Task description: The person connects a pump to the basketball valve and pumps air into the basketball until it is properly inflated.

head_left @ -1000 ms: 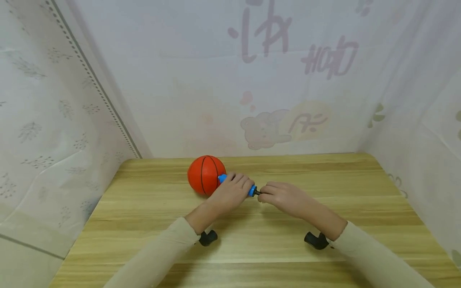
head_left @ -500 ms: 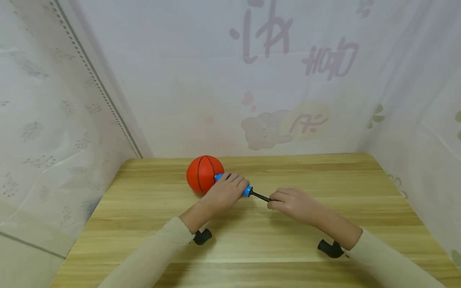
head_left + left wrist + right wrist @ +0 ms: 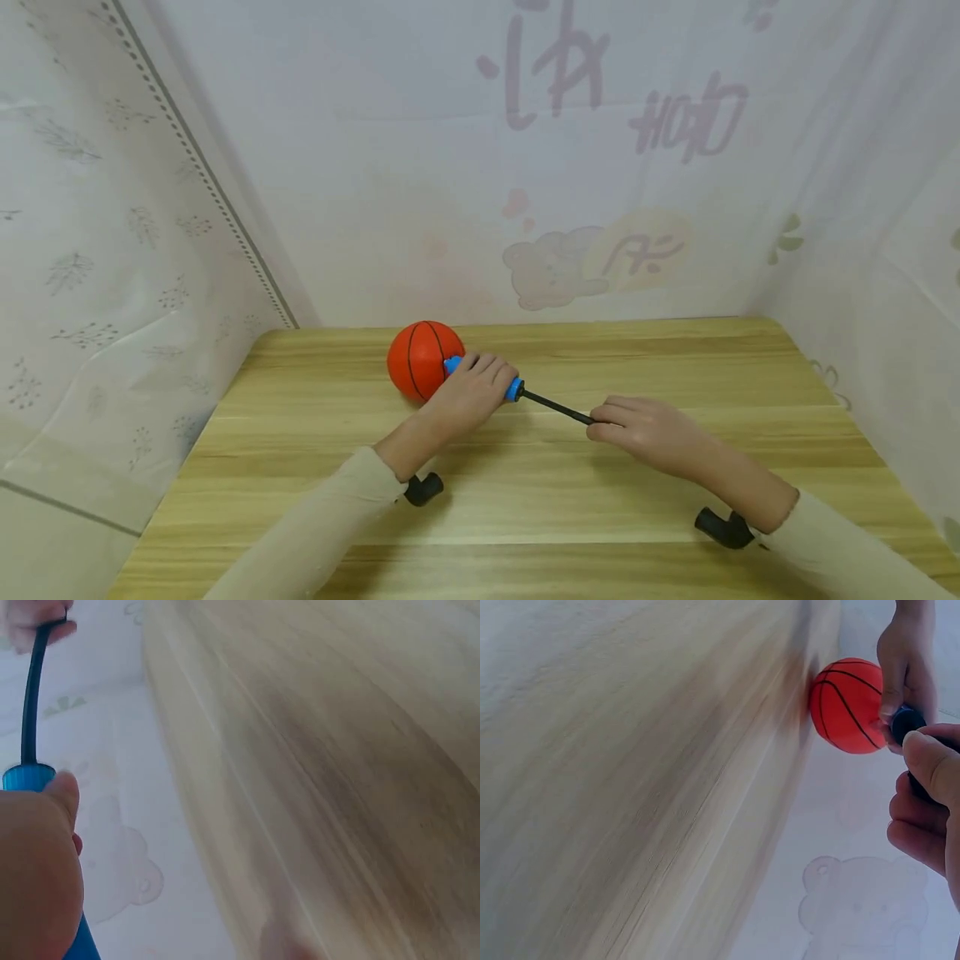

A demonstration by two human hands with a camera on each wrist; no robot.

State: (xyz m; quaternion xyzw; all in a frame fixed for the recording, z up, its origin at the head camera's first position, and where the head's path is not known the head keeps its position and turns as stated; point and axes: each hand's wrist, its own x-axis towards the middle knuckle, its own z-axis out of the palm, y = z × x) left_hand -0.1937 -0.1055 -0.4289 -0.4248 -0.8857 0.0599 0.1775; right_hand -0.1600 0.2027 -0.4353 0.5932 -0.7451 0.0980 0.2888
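A red ball with black seams (image 3: pixel 422 360), like a small basketball, sits on the wooden table near its back edge. Against its right side points the tip of a blue hand pump (image 3: pixel 513 389). My left hand (image 3: pixel 467 398) grips the pump's barrel, covering most of it. From the barrel's right end a long black rod (image 3: pixel 555 407) stands drawn out, and my right hand (image 3: pixel 651 433) holds its outer end between thumb and fingers. In the right wrist view a black handle (image 3: pixel 922 789) shows inside the right hand's grip. The ball's surface is dented where the pump's tip meets it.
The wooden table (image 3: pixel 555 508) spans the area under both arms. Pale printed cloth (image 3: pixel 420 167) hangs behind it and at both sides. A black curved piece sits under each wrist, the left one (image 3: pixel 424 489) and the right one (image 3: pixel 723 527).
My right hand has moved right and toward me, drawing the black rod far out of the barrel. The left hand and the ball have shifted slightly left.
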